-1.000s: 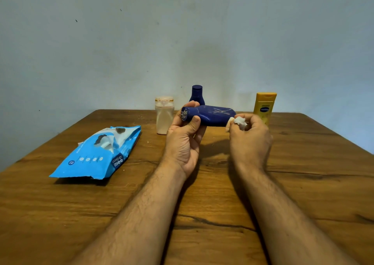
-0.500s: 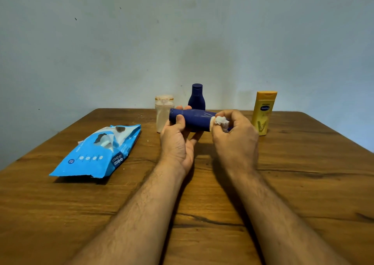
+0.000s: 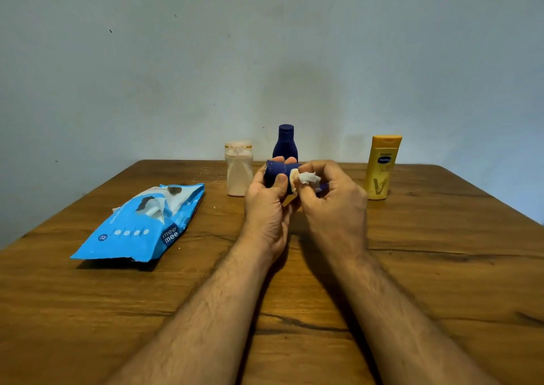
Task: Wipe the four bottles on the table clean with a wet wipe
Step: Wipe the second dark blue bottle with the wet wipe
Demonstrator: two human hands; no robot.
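Observation:
My left hand (image 3: pixel 266 208) grips a dark blue bottle (image 3: pixel 275 172) that lies sideways above the table. My right hand (image 3: pixel 332 205) pinches a crumpled white wet wipe (image 3: pixel 308 177) against the bottle's middle and covers most of its right part. Behind them a second dark blue bottle (image 3: pixel 285 143) stands upright. A pale cream bottle (image 3: pixel 239 168) stands to its left. A yellow bottle (image 3: pixel 381 166) stands at the right.
A blue wet-wipe pack (image 3: pixel 141 225) lies open on the left of the wooden table (image 3: pixel 441 267), a wipe showing at its opening. A plain wall rises just behind the table's far edge.
My right hand with the wipe has slid left along the held bottle, from its right end to its middle. Both hands have drifted slightly left.

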